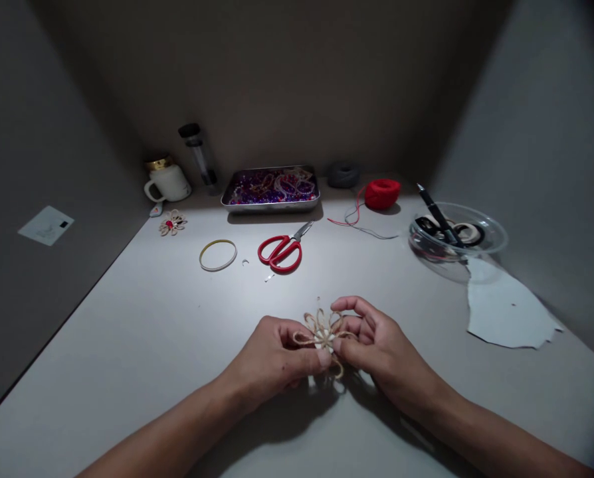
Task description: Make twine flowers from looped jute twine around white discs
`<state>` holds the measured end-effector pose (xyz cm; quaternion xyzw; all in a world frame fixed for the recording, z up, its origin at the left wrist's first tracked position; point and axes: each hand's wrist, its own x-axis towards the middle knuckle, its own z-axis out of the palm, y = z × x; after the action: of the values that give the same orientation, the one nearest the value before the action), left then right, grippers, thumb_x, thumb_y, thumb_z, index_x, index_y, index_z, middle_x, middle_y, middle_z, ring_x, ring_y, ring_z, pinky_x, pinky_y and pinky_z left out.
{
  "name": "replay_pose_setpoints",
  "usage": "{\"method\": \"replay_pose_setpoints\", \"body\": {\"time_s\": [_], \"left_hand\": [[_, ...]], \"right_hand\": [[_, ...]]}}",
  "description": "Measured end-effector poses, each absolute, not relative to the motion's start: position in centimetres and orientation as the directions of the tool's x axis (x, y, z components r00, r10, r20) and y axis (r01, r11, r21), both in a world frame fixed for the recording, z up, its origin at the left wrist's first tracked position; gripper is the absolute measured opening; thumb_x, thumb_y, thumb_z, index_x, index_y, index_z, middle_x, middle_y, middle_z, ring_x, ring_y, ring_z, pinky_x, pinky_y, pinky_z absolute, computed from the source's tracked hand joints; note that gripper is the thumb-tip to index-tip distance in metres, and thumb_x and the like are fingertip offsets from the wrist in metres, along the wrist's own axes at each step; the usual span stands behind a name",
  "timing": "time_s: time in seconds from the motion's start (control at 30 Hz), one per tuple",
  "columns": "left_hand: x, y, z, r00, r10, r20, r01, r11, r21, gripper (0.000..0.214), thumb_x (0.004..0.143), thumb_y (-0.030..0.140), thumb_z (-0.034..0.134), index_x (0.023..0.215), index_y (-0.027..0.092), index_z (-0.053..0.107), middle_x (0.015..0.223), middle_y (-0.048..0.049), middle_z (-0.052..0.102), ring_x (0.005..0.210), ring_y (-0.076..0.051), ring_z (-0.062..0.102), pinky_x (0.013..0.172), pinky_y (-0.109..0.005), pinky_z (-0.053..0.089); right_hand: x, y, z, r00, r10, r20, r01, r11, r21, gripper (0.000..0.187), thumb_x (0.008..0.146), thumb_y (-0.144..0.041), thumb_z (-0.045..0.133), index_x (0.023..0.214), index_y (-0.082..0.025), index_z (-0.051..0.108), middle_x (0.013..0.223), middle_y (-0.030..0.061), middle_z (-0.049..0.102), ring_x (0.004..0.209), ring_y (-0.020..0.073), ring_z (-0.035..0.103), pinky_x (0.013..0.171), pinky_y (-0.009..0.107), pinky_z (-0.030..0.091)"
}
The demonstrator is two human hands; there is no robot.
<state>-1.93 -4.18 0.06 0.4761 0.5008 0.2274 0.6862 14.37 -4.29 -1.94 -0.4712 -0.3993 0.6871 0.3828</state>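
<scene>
A small flower made of looped tan twine (321,330) is held just above the grey table (142,332) near its front middle. My left hand (274,357) pinches the flower's left side and centre with thumb and fingers. My right hand (377,345) grips its right side, thumb pressed against the centre and fingers curled over the loops. Part of the flower is hidden behind my thumbs.
Red-handled scissors (281,249) and a thin ring (218,255) lie beyond my hands. At the back are a metal tray of beads (271,188), a red yarn ball (382,193), a white mug (167,181), another twine flower (172,223), a glass bowl with a pen (456,232) and white paper (506,309).
</scene>
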Motion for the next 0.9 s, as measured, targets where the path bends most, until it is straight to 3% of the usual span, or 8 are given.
{"method": "replay_pose_setpoints", "body": {"time_s": [0.23, 0.43, 0.63, 0.77, 0.9], "left_hand": [[-2.04, -4.03, -0.94, 0.276, 0.827, -0.491, 0.054, 0.496, 0.867, 0.009, 0.064, 0.022, 0.058, 0.06, 0.016, 0.054, 0.042, 0.0053, 0.046, 0.034, -0.005, 0.032, 0.031, -0.016, 0.019], [-1.79, -4.11, -0.81, 0.25, 0.833, -0.494, 0.013, 0.507, 0.862, 0.009, 0.062, 0.019, 0.056, 0.056, 0.016, 0.051, 0.038, 0.0068, 0.041, 0.033, -0.004, 0.03, 0.031, -0.015, 0.018], [-1.86, -4.08, -0.89, 0.241, 0.831, -0.501, 0.023, 0.511, 0.859, 0.01, 0.064, 0.02, 0.058, 0.057, 0.015, 0.052, 0.04, 0.006, 0.043, 0.033, -0.004, 0.031, 0.03, -0.015, 0.019], [-1.99, -4.06, -0.76, 0.258, 0.845, -0.468, -0.031, 0.491, 0.87, 0.013, 0.067, 0.025, 0.063, 0.071, 0.014, 0.058, 0.05, 0.0048, 0.048, 0.036, -0.004, 0.035, 0.031, -0.014, 0.023], [-1.9, -4.35, -0.47, -0.04, 0.948, -0.314, -0.016, 0.314, 0.949, 0.018, 0.069, 0.026, 0.065, 0.082, 0.017, 0.057, 0.058, 0.0058, 0.051, 0.039, -0.004, 0.038, 0.034, -0.015, 0.028]], "right_hand": [[14.36, -4.26, -1.79, -0.273, 0.899, -0.341, -0.143, -0.389, -0.91, 0.045, 0.059, -0.018, 0.067, 0.095, -0.019, 0.04, 0.063, -0.0046, 0.054, 0.052, 0.01, 0.048, 0.05, 0.024, 0.035], [14.98, -4.36, -2.37, -0.385, 0.885, -0.262, -0.281, -0.383, -0.88, 0.037, 0.073, -0.026, 0.061, 0.103, -0.018, 0.041, 0.074, 0.002, 0.059, 0.062, 0.0143, 0.054, 0.057, 0.029, 0.038], [14.71, -4.21, -2.31, -0.335, 0.898, -0.284, -0.248, -0.375, -0.893, 0.042, 0.068, -0.019, 0.064, 0.102, -0.018, 0.04, 0.069, -0.0019, 0.057, 0.055, 0.0105, 0.052, 0.052, 0.024, 0.037], [14.71, -4.12, -2.2, -0.255, 0.924, -0.285, -0.264, -0.35, -0.899, 0.04, 0.067, -0.018, 0.064, 0.099, -0.018, 0.04, 0.064, -0.0044, 0.057, 0.051, 0.0086, 0.05, 0.049, 0.022, 0.037], [14.81, -3.97, -2.14, -0.153, 0.943, -0.296, -0.292, -0.329, -0.898, 0.041, 0.067, -0.02, 0.065, 0.098, -0.019, 0.039, 0.066, -0.0041, 0.059, 0.052, 0.0101, 0.054, 0.052, 0.023, 0.04]]}}
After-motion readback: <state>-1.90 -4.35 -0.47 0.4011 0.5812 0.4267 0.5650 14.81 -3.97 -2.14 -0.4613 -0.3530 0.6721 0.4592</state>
